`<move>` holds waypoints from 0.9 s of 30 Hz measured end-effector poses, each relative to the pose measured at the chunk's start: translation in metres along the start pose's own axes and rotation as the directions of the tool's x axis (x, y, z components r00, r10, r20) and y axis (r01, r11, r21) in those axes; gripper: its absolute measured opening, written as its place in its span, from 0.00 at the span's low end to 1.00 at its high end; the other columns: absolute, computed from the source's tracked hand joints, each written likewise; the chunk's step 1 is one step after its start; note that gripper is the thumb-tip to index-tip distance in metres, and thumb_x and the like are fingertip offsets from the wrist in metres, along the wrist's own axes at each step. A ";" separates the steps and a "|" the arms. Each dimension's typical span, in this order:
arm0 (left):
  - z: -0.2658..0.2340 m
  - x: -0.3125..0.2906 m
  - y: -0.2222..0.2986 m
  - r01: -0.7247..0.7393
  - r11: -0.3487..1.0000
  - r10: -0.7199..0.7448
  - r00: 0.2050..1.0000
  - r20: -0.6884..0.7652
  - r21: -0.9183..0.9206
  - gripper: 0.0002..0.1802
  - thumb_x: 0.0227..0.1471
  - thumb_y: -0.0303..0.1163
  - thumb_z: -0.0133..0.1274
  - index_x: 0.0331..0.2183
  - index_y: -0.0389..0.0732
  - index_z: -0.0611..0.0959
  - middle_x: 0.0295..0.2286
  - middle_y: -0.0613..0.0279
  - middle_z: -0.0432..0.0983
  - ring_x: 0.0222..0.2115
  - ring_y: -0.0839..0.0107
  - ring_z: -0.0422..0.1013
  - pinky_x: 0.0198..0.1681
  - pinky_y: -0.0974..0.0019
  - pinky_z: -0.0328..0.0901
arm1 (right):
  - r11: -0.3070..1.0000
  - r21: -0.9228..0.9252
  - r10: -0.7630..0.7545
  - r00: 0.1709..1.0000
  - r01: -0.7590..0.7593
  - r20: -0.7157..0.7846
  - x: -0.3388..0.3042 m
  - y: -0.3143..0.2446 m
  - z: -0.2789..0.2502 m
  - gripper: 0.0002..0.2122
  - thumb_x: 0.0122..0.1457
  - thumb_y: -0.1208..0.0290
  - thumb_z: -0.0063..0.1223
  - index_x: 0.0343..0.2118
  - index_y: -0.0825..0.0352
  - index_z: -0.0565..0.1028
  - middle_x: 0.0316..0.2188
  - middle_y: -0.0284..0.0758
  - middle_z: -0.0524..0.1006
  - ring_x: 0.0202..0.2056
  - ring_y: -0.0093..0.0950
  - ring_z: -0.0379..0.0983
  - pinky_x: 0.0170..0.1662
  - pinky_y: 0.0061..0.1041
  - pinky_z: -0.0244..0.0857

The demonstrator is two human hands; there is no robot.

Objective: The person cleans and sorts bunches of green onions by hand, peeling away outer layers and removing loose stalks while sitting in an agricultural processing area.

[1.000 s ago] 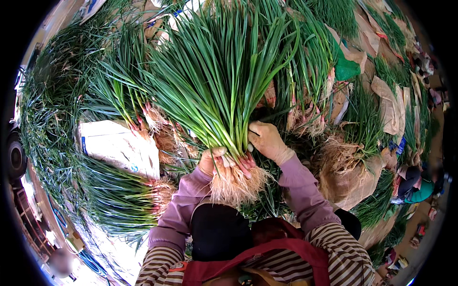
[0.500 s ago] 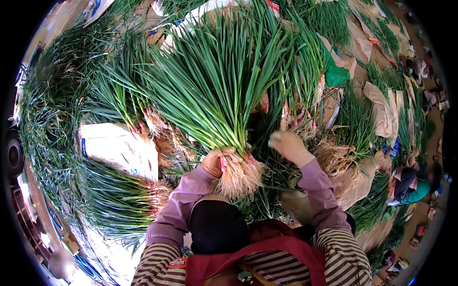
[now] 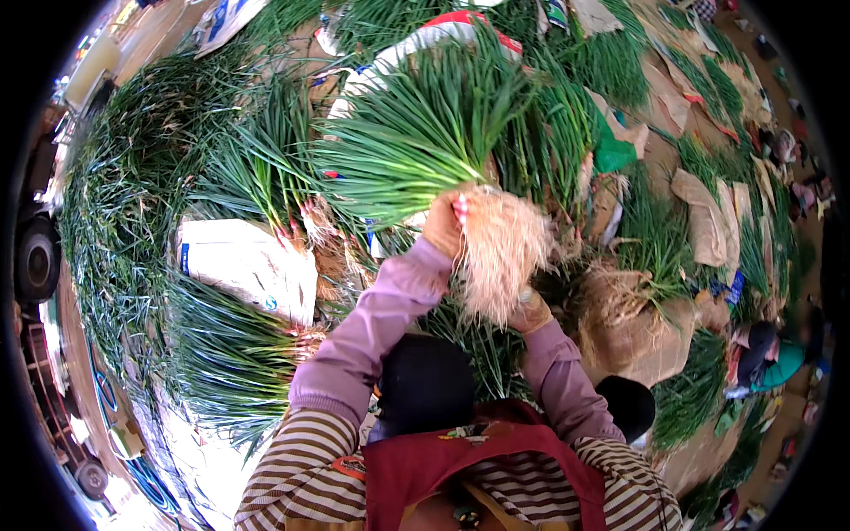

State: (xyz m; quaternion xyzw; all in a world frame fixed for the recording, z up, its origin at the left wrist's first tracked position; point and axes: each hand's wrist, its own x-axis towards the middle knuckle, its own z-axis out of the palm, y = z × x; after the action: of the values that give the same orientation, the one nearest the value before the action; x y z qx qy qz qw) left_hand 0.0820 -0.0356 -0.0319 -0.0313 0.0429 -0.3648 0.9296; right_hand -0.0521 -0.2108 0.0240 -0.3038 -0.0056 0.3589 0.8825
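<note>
1. The bunch of green stalks (image 3: pixel 425 146) is held up in front of the body by the left hand (image 3: pixel 444 227), which is clamped around the stems, just beside the roots.
2. The pale roots (image 3: pixel 505 252) are hung down to the right hand (image 3: pixel 531 312), which is partly hidden; whether anything is gripped there cannot be told.
3. A white sack (image 3: pixel 248 265) is laid at the left.

Right hand (image 3: pixel 531 315): fingertips obscured behind the hanging roots (image 3: pixel 505 248); grip not verifiable. The red apron (image 3: pixel 398 466) is cut off by the lower edge. Objects (image 3: pixel 784 447) along the right rim are too small to identify.
</note>
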 end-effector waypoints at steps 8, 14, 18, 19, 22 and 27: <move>0.073 0.027 -0.031 -0.144 0.983 0.166 0.963 -0.213 0.117 0.11 0.47 0.30 0.45 0.16 0.50 0.66 0.13 0.76 0.60 0.10 0.85 0.54 0.14 0.80 0.52 | 0.970 -0.241 -0.055 0.935 -0.033 -0.350 -0.054 -0.053 0.098 0.11 0.60 0.67 0.47 0.36 0.71 0.72 0.17 0.23 0.62 0.15 0.14 0.55 0.20 0.14 0.48; 0.095 -0.011 -0.040 -0.170 0.778 0.477 0.786 -0.394 0.604 0.05 0.45 0.32 0.53 0.23 0.41 0.77 0.11 0.73 0.63 0.08 0.81 0.56 0.09 0.77 0.52 | 0.915 -0.393 -0.214 0.934 0.090 -0.285 -0.156 -0.098 0.105 0.13 0.59 0.62 0.48 0.33 0.69 0.73 0.14 0.24 0.64 0.14 0.14 0.57 0.17 0.12 0.50; 0.089 -0.041 -0.034 -0.055 0.645 0.530 0.751 -0.394 0.762 0.07 0.43 0.33 0.58 0.24 0.40 0.80 0.11 0.69 0.67 0.06 0.79 0.59 0.07 0.76 0.53 | 0.571 -0.807 -0.239 0.910 -0.152 -0.340 -0.134 -0.105 0.086 0.16 0.57 0.62 0.51 0.42 0.70 0.73 0.32 0.38 0.76 0.25 0.21 0.71 0.26 0.16 0.65; 0.093 -0.046 -0.037 -0.011 0.598 0.552 0.730 -0.402 0.802 0.08 0.43 0.34 0.59 0.23 0.40 0.80 0.10 0.69 0.67 0.06 0.79 0.59 0.07 0.76 0.52 | 0.258 -0.945 -0.311 0.908 -0.203 -0.280 -0.126 -0.104 0.067 0.17 0.56 0.62 0.51 0.43 0.69 0.73 0.35 0.39 0.75 0.28 0.22 0.72 0.29 0.18 0.66; 0.113 -0.060 -0.042 -0.039 0.553 0.584 0.730 -0.354 0.832 0.09 0.44 0.32 0.58 0.23 0.35 0.81 0.10 0.65 0.68 0.05 0.78 0.59 0.06 0.75 0.52 | -0.067 -0.981 -0.394 0.908 -0.185 -0.144 -0.080 -0.110 0.050 0.20 0.55 0.61 0.54 0.47 0.68 0.72 0.42 0.41 0.74 0.35 0.26 0.73 0.37 0.25 0.67; 0.114 -0.079 -0.045 -0.046 0.557 0.597 0.716 -0.362 0.829 0.09 0.48 0.30 0.53 0.23 0.34 0.80 0.11 0.60 0.70 0.06 0.74 0.63 0.07 0.74 0.58 | -0.217 -0.969 -0.441 0.897 -0.119 -0.012 0.040 -0.079 0.164 0.17 0.53 0.62 0.56 0.41 0.69 0.73 0.32 0.41 0.75 0.33 0.31 0.73 0.37 0.27 0.67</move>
State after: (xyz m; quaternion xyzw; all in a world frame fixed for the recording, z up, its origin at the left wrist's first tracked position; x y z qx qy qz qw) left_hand 0.0054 -0.0115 0.0903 0.4981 0.1847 -0.1462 0.8345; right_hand -0.0101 -0.1422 0.1922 -0.9246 -0.1592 0.0366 0.3441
